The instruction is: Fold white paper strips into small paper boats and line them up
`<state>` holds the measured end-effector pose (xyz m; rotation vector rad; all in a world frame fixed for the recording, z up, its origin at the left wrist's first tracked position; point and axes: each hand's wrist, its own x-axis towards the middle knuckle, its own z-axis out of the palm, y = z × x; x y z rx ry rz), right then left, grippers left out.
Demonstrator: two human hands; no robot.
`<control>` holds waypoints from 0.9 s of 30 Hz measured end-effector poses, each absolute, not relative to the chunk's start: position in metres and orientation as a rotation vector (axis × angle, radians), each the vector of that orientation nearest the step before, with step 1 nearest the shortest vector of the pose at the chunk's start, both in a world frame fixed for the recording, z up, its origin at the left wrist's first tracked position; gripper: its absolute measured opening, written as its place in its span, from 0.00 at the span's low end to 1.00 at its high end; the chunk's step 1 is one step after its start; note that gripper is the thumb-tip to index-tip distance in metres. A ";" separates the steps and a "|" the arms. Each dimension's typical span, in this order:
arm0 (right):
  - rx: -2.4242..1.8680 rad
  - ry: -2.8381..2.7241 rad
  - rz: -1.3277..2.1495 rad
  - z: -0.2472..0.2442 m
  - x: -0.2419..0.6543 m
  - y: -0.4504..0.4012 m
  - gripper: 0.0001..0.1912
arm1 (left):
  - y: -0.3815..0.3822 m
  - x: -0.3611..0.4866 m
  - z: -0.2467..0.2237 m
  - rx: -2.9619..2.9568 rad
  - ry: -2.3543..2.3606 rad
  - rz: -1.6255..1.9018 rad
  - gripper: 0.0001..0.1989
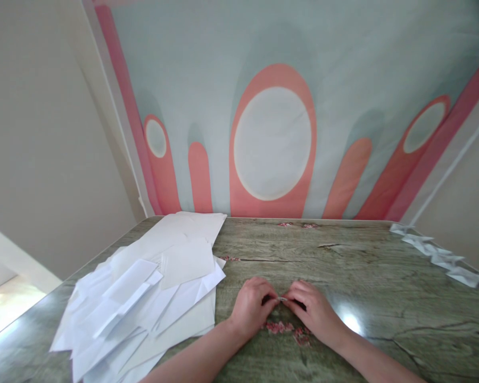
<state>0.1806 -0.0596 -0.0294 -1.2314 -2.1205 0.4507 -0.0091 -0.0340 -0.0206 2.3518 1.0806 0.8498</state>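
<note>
Above the near middle of the table, my left hand [254, 304] and my right hand [309, 307] meet almost fingertip to fingertip. Both are closed in a pinch on a small folded piece of white paper [281, 299], one at each end. Only a sliver of it shows between the fingers; its full shape is hidden. To the left of my left hand, a loose heap of white paper sheets [187, 260] spreads over the table, some flat and some creased or folded.
Along the right edge of the wood-patterned table [363, 271] stands a row of several small folded white paper pieces [445, 259]. Pink patches [279, 327] mark the tabletop near my hands. Behind the far edge rises a backdrop [343, 64] with pink rounded shapes.
</note>
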 end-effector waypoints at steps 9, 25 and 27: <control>-1.205 -2.067 0.501 -0.032 0.181 -0.058 0.11 | -0.035 -0.010 -0.021 2.299 1.141 0.853 0.05; -1.223 -2.148 0.248 -0.026 0.175 -0.062 0.12 | -0.038 -0.007 -0.024 2.348 1.136 0.843 0.07; -1.227 -2.166 0.187 -0.027 0.176 -0.062 0.12 | -0.038 -0.006 -0.023 2.348 1.125 0.838 0.07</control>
